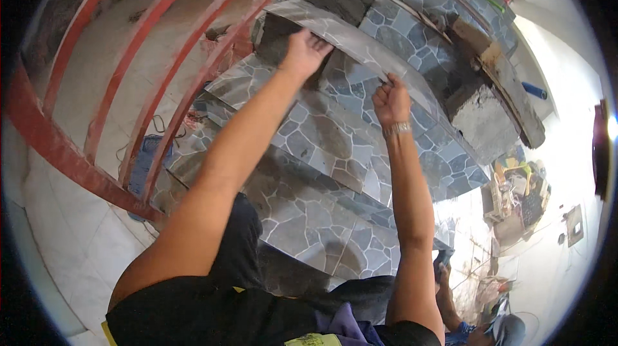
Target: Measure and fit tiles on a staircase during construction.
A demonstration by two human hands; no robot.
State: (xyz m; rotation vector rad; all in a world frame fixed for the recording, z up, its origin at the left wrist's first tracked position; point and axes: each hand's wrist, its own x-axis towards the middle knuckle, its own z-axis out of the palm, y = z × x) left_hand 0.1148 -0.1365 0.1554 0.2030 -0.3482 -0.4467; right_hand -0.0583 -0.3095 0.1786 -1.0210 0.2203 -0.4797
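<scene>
A long grey stone-patterned tile [360, 45] lies across a step, its front edge toward me and somewhat blurred. My left hand [305, 55] reaches to this edge, palm partly up, with curled fingers at the edge over a dark gap. Further right, my right hand [391, 101] is closed, thumb and forefinger pinching at the same edge; a metal-band watch [396, 128] is on that wrist. Beneath the tile, the lower steps [315, 143] carry a similar grey-blue crazy-paving pattern. What the left fingertips touch under the edge is partly hidden.
A red curved railing [170, 69] stands on the left. Rough boards [508, 98] lean by a bare cement block [486, 121] at the right, near a blue cylinder [534, 91]. Another person [502, 330] is at the lower right; a blue object [149, 162] lies behind the railing.
</scene>
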